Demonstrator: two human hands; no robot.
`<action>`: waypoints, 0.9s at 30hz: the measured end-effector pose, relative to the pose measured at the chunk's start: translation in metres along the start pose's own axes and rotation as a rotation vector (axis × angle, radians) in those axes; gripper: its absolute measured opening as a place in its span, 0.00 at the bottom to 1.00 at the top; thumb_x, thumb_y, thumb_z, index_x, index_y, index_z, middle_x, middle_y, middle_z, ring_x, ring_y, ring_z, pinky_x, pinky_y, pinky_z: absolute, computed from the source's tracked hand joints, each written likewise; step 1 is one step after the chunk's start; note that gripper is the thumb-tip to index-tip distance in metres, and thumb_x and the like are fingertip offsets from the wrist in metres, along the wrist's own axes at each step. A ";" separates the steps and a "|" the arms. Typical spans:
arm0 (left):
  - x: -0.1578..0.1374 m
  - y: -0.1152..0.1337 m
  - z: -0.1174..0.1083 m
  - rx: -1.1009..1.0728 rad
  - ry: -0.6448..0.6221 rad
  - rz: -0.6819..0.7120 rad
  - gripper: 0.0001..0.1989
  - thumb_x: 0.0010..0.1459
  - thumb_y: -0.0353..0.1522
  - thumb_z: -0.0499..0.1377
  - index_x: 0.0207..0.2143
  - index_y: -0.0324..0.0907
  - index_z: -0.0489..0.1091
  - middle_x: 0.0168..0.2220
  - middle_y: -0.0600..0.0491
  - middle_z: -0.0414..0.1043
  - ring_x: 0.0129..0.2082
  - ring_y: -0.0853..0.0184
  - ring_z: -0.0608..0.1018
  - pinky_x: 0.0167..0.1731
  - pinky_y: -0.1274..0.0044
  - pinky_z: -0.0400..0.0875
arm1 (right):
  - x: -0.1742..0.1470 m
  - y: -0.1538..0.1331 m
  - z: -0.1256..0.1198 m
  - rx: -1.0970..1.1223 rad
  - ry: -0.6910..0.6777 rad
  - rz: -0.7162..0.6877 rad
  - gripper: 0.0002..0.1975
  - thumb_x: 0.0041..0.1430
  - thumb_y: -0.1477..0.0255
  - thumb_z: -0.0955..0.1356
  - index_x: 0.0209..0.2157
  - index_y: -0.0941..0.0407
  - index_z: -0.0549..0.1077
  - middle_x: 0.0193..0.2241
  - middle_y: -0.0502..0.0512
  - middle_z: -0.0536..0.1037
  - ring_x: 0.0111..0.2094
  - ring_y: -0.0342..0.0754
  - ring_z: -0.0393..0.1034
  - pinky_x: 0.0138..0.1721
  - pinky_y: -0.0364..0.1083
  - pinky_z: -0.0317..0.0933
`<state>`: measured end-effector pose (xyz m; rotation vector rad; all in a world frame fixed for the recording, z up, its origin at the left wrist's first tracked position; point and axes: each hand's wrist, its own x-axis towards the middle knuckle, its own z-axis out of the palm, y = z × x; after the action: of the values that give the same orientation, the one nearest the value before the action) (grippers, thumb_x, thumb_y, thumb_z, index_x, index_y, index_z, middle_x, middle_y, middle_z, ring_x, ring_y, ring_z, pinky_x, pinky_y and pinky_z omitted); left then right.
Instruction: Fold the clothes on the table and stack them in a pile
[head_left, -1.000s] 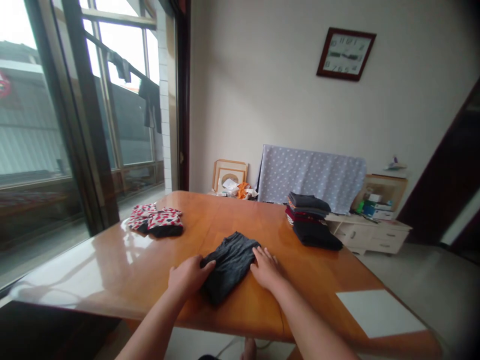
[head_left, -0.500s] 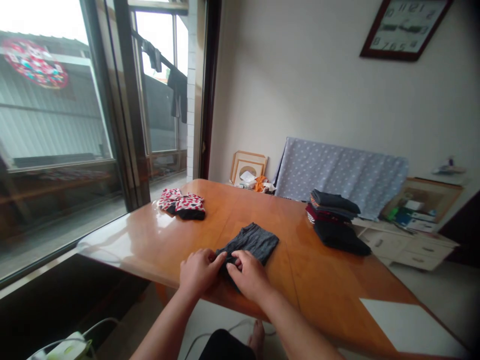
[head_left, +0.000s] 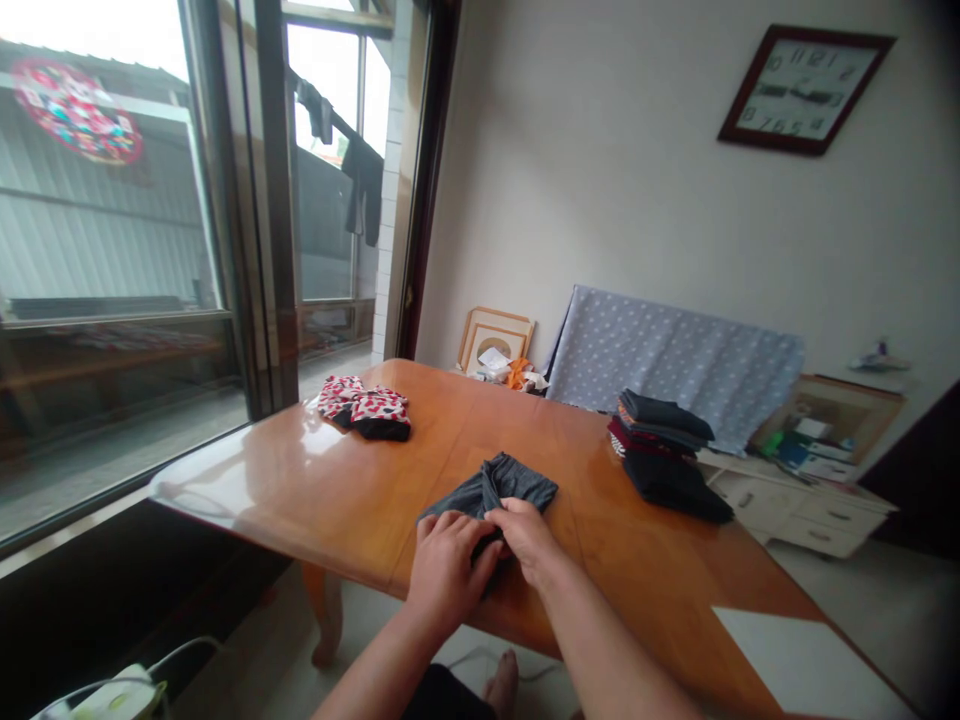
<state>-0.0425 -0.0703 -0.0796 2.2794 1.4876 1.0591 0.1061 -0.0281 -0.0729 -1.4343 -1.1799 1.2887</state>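
A dark grey garment lies partly folded near the front edge of the wooden table; I cannot tell its exact kind. My right hand pinches a gathered part of it, raising a crease that runs toward the far edge. Just to the left, my left hand is curled over the near edge of the same cloth, thumb and fingers closed on it. The two hands almost touch. Some of the cloth beneath them is hidden.
Folded red-and-white patterned clothes lie at the table's far left. A stack of folded dark clothes stands on the right. A white sheet covers the front right corner. Glass doors border the left side.
My left hand has shifted right along the garment's near edge. My right hand has moved slightly up and right, pulling the cloth into a raised fold. The view has tilted a little.
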 end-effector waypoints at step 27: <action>0.000 0.009 0.001 0.292 -0.099 0.133 0.28 0.62 0.57 0.49 0.45 0.48 0.76 0.48 0.46 0.74 0.52 0.50 0.71 0.54 0.58 0.56 | -0.112 0.071 -0.090 0.707 0.398 0.030 0.39 0.47 0.69 0.75 0.62 0.47 0.64 0.51 0.56 0.79 0.47 0.56 0.76 0.39 0.49 0.71</action>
<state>-0.0350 -0.0745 -0.0755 2.6185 1.5579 0.7899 0.2008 -0.1512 -0.1112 -1.0967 -0.3727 1.1959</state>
